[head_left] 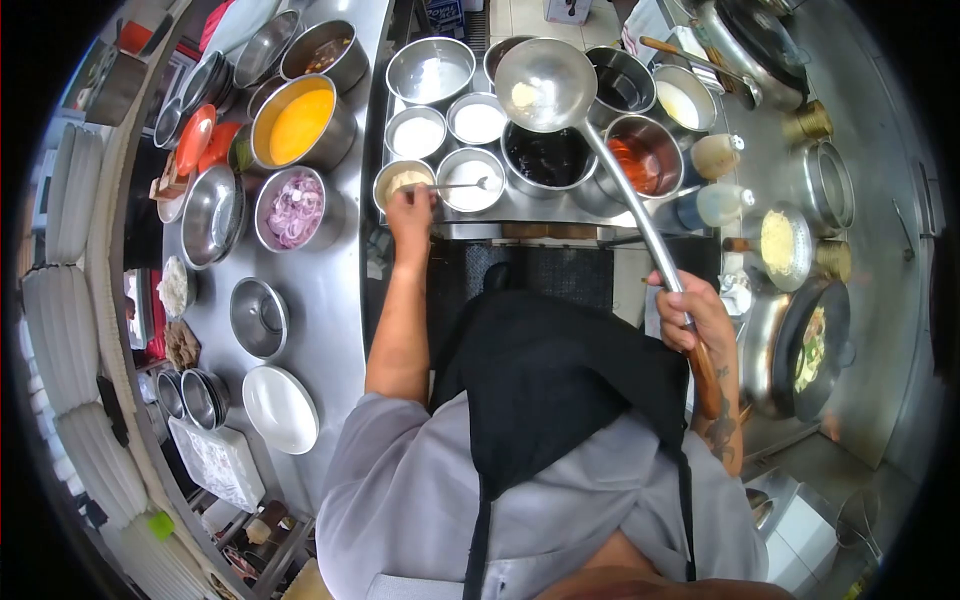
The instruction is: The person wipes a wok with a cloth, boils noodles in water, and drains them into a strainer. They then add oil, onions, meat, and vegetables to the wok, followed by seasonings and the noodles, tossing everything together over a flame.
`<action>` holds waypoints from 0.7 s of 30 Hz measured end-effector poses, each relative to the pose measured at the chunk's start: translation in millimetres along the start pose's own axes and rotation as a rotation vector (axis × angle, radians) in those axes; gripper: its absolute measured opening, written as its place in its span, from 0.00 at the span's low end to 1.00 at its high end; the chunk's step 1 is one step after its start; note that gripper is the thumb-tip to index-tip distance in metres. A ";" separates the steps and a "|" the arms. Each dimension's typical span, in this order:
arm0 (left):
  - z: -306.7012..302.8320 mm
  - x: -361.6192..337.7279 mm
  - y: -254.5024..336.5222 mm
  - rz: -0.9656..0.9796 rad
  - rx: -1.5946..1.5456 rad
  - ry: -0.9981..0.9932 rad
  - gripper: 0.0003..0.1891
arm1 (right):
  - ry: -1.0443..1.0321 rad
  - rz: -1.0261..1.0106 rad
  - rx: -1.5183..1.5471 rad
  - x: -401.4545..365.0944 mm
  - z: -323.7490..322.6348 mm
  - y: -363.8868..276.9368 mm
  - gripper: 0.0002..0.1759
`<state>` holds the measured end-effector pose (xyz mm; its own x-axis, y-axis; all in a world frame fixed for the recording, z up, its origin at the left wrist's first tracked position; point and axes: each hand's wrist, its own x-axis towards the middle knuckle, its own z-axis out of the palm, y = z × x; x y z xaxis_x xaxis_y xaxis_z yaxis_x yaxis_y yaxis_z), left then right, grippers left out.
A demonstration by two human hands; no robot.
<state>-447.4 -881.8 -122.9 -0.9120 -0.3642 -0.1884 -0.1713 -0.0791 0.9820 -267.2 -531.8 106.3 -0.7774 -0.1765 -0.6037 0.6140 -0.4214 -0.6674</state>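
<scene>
My right hand (pixel 692 312) is wrapped around the wooden handle of a long steel ladle (pixel 565 85). The ladle's round bowl hangs above the seasoning containers, with a small pale clump (pixel 523 95) in it. At the near left corner of the containers, my left hand (pixel 411 208) is closed on a small metal spoon (pixel 460 185). The spoon's tip reaches over a bowl of white granules (pixel 470 200). Just beyond my left fingers is a bowl of beige powder (pixel 407 180). A pot of dark liquid (pixel 548 157) stands to the right.
More bowls of white seasoning (pixel 416 134) and a pot of reddish oil (pixel 640 165) stand nearby. On the left counter are a pot of yellow liquid (pixel 300 122), sliced onions (pixel 292 208) and a white plate (pixel 280 408). A wok (pixel 822 350) with food sits at the right.
</scene>
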 end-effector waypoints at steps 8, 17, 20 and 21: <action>-10.1 -7.8 76.9 0.047 0.014 0.030 0.10 | -0.008 0.029 0.019 -4.1 -18.1 10.4 0.17; 14.8 -34.7 107.8 0.592 0.452 0.012 0.10 | -0.064 0.128 -0.063 3.9 -48.6 31.7 0.15; -0.6 -35.5 67.4 0.497 0.599 -0.037 0.12 | 0.030 0.109 -0.160 3.7 -40.1 28.9 0.14; -4.4 -39.2 62.0 0.449 0.622 -0.072 0.13 | 0.057 0.107 -0.213 7.3 -40.3 29.4 0.15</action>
<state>-420.6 -876.6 -54.7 -0.9621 -0.1748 0.2093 0.0624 0.6061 0.7929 -249.3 -509.6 64.7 -0.7013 -0.1567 -0.6954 0.7119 -0.2049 -0.6718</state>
